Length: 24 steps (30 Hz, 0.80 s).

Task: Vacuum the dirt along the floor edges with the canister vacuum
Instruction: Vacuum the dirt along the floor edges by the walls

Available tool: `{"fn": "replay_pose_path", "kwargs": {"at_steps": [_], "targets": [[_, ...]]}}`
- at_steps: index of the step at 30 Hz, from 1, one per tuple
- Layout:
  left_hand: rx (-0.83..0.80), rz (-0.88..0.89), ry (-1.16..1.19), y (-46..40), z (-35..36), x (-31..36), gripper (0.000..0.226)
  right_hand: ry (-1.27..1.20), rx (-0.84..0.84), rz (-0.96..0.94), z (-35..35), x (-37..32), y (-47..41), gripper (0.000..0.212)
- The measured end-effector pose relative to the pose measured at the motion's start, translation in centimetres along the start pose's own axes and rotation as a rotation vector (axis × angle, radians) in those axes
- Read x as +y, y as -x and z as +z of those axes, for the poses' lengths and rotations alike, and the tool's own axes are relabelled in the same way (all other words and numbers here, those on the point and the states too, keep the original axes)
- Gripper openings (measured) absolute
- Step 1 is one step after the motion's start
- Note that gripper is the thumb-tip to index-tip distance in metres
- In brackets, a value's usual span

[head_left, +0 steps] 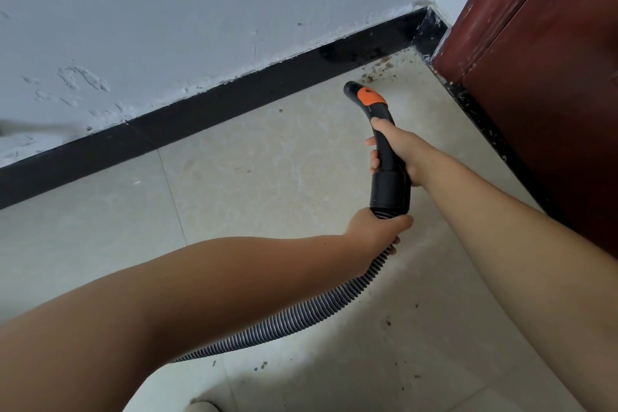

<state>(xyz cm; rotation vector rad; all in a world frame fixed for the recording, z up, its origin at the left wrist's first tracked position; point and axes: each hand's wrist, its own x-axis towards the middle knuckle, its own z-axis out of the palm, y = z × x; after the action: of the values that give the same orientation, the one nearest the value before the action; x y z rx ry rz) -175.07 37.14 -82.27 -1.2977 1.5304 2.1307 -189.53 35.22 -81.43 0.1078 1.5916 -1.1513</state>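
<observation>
My right hand grips the black curved vacuum handle, which has an orange slider near its open tip. The tip points toward the corner, just short of a patch of brown dirt lying along the black baseboard. My left hand grips the ribbed grey hose right below the handle's black collar. The hose curves down and left behind my left forearm. The canister itself is out of view.
A dark red door stands at the right, with a speckled black threshold strip below it. The white wall meets the cream tile floor at the baseboard. Small dirt specks lie on the near tiles.
</observation>
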Motion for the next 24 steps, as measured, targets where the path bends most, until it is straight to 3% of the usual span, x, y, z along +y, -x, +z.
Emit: {"fn": "replay_pose_path", "kwargs": {"at_steps": [24], "targets": [[-0.036,0.030,-0.071,-2.4,0.0,0.7,0.014,-0.135,0.092,-0.054,-2.2,-0.2,-1.5,0.039]]}}
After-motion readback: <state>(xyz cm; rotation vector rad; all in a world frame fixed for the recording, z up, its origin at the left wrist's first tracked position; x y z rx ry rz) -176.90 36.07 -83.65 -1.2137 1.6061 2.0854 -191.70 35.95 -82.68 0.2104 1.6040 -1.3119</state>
